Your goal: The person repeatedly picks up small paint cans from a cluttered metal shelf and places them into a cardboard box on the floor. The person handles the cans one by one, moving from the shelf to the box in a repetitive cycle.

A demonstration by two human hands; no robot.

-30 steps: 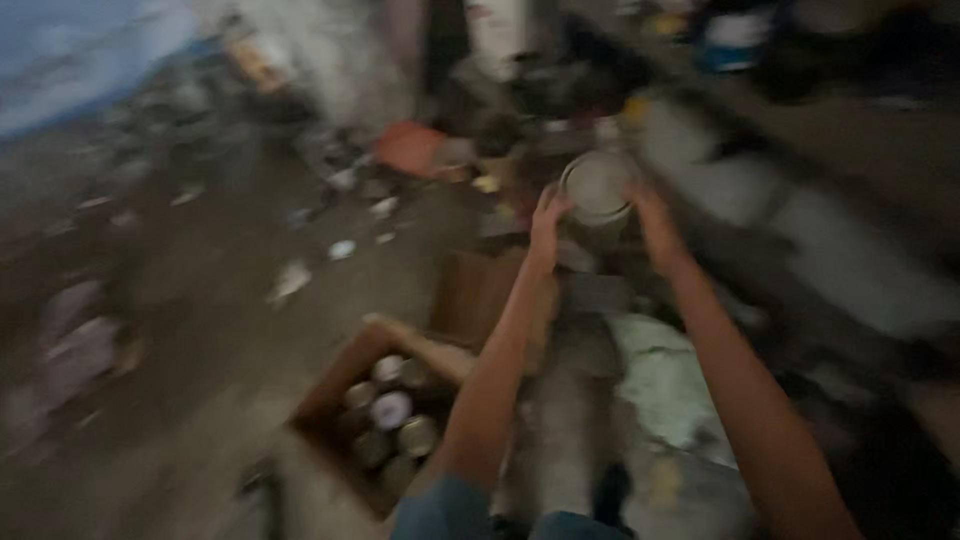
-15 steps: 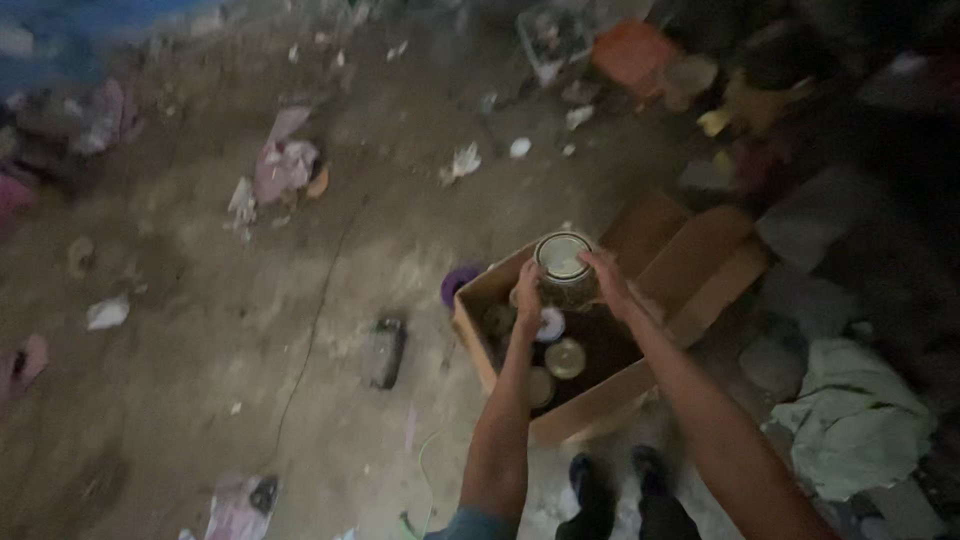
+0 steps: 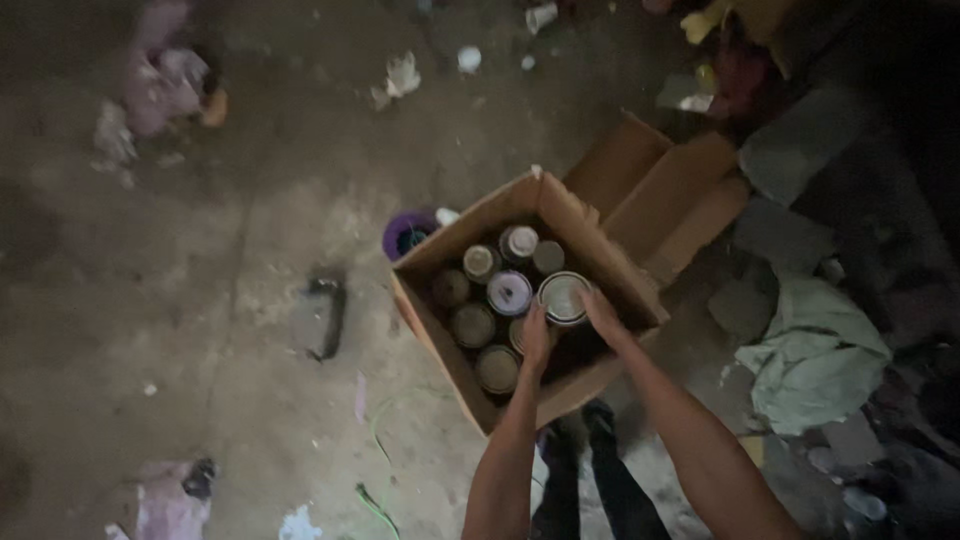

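Observation:
A round metal can (image 3: pixel 562 297) with a pale lid sits low inside an open cardboard box (image 3: pixel 602 255) on the dirt floor. My left hand (image 3: pixel 536 338) presses its left side and my right hand (image 3: pixel 602 312) its right side, so both hands grip it. Several other cans (image 3: pixel 487 310) stand upright in the box, filling its left and middle part. The box flaps stand open to the right and back.
A purple round container (image 3: pixel 408 236) lies against the box's far left corner. A dark tool (image 3: pixel 328 317) lies on the floor to the left. A green cloth (image 3: pixel 815 355) and grey stone blocks (image 3: pixel 790 150) lie to the right. Scraps of litter dot the floor. My feet (image 3: pixel 575 428) stand below the box.
Both hands carried the can from the cluttered ledge across to the box and lowered it among the other cans. The view swung down onto the box.

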